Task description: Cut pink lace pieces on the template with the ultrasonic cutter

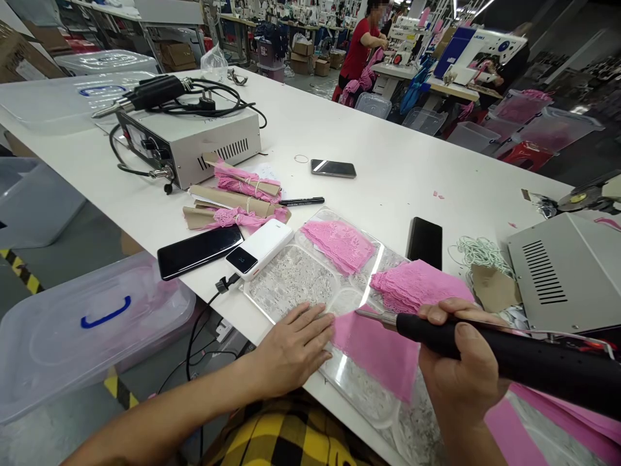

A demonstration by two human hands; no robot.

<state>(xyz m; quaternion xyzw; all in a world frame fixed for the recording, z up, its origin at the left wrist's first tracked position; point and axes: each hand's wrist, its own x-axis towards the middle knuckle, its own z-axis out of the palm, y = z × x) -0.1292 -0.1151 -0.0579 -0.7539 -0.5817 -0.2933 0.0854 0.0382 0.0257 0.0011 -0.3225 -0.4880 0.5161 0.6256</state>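
The right hand [460, 366] is gripping a black wand-shaped cutting tool [504, 359], tip pointing toward nine o'clock. The left hand [295, 346] is lying flat, fingers spread, pressing pink lace fabric [378, 353] onto the clear glass plate [286, 278].

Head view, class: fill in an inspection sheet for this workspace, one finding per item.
Surface: white table, clear plate on it.
Job's things: pink fabric piece; black-handled tool, tip on the fabric.
Clutter: two phones, power bank, pen, pink lace bundles.
Hands: left hand flat on fabric edge; right hand grips the tool.
Cables: black cord hanging from the power bank.
Surroundings: sewing stations, person in red, plastic bins.
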